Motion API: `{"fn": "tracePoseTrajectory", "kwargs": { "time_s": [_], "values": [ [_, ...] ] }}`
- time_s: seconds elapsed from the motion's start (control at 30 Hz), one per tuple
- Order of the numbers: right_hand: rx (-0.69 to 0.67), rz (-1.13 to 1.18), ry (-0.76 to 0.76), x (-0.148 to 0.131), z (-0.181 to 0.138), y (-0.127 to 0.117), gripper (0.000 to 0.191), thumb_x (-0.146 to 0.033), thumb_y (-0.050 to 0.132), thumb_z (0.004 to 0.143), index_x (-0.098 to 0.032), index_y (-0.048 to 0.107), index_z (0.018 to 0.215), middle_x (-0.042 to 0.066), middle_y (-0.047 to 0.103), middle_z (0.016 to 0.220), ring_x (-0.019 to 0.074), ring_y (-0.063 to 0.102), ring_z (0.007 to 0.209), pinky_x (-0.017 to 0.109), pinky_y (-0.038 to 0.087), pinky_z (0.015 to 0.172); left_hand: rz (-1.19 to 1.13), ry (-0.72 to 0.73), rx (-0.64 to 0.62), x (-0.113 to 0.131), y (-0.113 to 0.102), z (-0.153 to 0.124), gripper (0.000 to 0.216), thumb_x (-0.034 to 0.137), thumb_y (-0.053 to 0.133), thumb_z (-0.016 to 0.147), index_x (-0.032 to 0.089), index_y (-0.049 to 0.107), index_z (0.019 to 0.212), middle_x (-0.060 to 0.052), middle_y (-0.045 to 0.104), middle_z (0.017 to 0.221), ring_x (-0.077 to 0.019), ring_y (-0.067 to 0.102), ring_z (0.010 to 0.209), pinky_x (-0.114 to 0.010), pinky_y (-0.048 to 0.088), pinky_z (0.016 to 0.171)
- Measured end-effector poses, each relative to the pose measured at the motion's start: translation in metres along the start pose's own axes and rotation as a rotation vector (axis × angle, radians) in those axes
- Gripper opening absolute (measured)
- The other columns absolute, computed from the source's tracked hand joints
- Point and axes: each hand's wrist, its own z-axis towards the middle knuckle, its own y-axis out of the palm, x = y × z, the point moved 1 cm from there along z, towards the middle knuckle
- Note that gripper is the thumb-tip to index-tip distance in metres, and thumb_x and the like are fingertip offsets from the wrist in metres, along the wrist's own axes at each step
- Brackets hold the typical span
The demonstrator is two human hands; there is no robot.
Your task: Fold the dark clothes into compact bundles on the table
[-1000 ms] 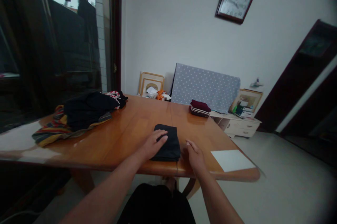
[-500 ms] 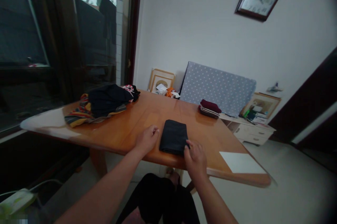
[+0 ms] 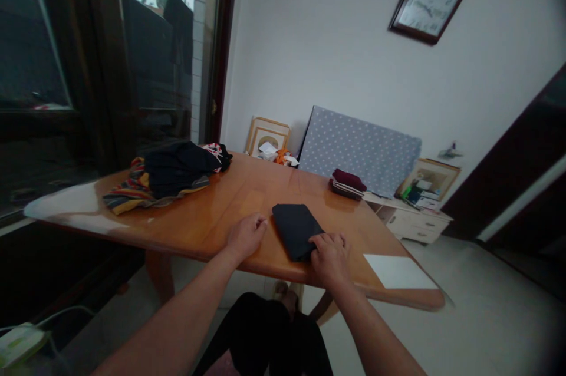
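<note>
A dark navy folded garment [image 3: 295, 228] lies flat near the front edge of the wooden table, turned slightly at an angle. On its right edge, my right hand [image 3: 331, 253] has its thumb and fingers closed over the near right corner. My left hand [image 3: 246, 236] rests just left of the garment, apart from it, with the fingers curled in and nothing visible in them. Farther back on the right sits a small stack of folded clothes [image 3: 348, 182], maroon on top. At the left, a loose heap of clothes [image 3: 177, 170] holds dark and striped pieces.
The wooden table [image 3: 247, 187] has a white sheet [image 3: 400, 271] near its right corner. Behind it stand a polka-dot covered panel [image 3: 358, 146], a low white cabinet [image 3: 413, 223] and leaning picture frames [image 3: 267, 134]. A clock [image 3: 428, 6] hangs on the wall.
The folded garment has turned on the table, its near end swinging right. My right hand has shifted slightly right with its corner; my left hand has stayed nearly still. The view has shifted a little.
</note>
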Motion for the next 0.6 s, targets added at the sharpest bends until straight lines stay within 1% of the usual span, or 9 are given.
{"fn": "tracePoseTrajectory", "kwargs": {
  "time_s": [0.03,0.1,0.17,0.23,0.27,0.37,0.43,0.53,0.6],
  "values": [
    [0.016,-0.003,0.018,0.017,-0.001,0.001,0.034,-0.009,0.053,0.079,-0.028,0.071,0.100,0.004,0.071,0.103,0.0264,0.052,0.108,0.050,0.019,0.109,0.006,-0.001,-0.005,0.000,0.000,0.000,0.027,0.037,0.045,0.096,0.021,0.064,0.087,-0.005,0.069,0.087,-0.0182,0.061,0.081,-0.028,0.040,0.072],
    [0.045,0.008,0.064,0.051,-0.003,0.005,0.037,-0.007,0.049,0.078,-0.027,0.072,0.100,0.005,0.072,0.106,0.0267,0.053,0.111,0.048,0.028,0.106,0.028,0.009,-0.005,0.000,0.001,0.000,0.027,0.037,0.045,0.096,0.022,0.064,0.086,-0.004,0.068,0.086,-0.0182,0.061,0.080,-0.028,0.039,0.070],
    [0.069,0.047,0.079,0.081,-0.004,0.009,0.040,-0.008,0.045,0.080,-0.025,0.073,0.104,0.006,0.070,0.114,0.0261,0.054,0.115,0.046,0.035,0.103,0.049,0.034,0.005,-0.001,0.002,0.000,0.027,0.038,0.044,0.096,0.022,0.063,0.086,-0.004,0.068,0.086,-0.0181,0.061,0.079,-0.028,0.038,0.069],
    [0.106,0.092,0.070,0.099,-0.005,0.013,0.039,-0.012,0.043,0.083,-0.022,0.072,0.108,0.008,0.069,0.118,0.0257,0.055,0.117,0.045,0.039,0.103,0.063,0.057,0.015,-0.001,0.003,0.001,0.027,0.038,0.044,0.096,0.023,0.064,0.087,-0.004,0.068,0.087,-0.0183,0.061,0.081,-0.028,0.038,0.069],
    [0.135,0.117,0.066,0.103,-0.005,0.015,0.038,-0.015,0.043,0.085,-0.020,0.071,0.110,0.009,0.069,0.120,0.0256,0.056,0.118,0.045,0.040,0.104,0.069,0.062,0.018,-0.001,0.004,0.001,0.026,0.037,0.044,0.096,0.022,0.064,0.088,-0.004,0.069,0.089,-0.0186,0.062,0.082,-0.028,0.038,0.069],
    [0.227,0.182,0.047,0.092,-0.005,0.018,0.038,-0.022,0.043,0.090,-0.016,0.068,0.118,0.012,0.066,0.125,0.0253,0.056,0.122,0.046,0.041,0.107,0.082,0.079,0.010,0.000,0.005,0.002,0.024,0.035,0.045,0.095,0.022,0.065,0.093,-0.005,0.070,0.094,-0.0195,0.063,0.086,-0.028,0.040,0.072],
    [0.230,0.198,0.026,0.076,-0.007,0.021,0.040,-0.027,0.045,0.092,-0.017,0.065,0.125,0.012,0.062,0.134,0.0260,0.051,0.130,0.047,0.037,0.111,0.089,0.089,-0.010,0.002,0.004,0.001,0.024,0.034,0.045,0.095,0.022,0.066,0.098,-0.006,0.070,0.099,-0.0202,0.063,0.090,-0.029,0.041,0.076],
    [0.117,0.209,0.021,0.054,-0.013,0.030,0.039,-0.029,0.047,0.093,-0.020,0.065,0.127,0.010,0.059,0.138,0.0275,0.046,0.136,0.050,0.031,0.114,0.107,0.076,-0.050,0.006,0.003,0.001,0.025,0.034,0.046,0.094,0.022,0.067,0.100,-0.007,0.070,0.102,-0.0214,0.062,0.095,-0.030,0.041,0.081],
    [0.042,0.231,0.037,0.047,-0.018,0.036,0.039,-0.028,0.046,0.094,-0.022,0.066,0.126,0.009,0.060,0.137,0.0274,0.046,0.136,0.051,0.031,0.114,0.114,0.063,-0.069,0.008,0.003,0.001,0.025,0.035,0.046,0.094,0.022,0.067,0.099,-0.007,0.070,0.102,-0.0219,0.061,0.096,-0.030,0.041,0.082]
  ]
}}
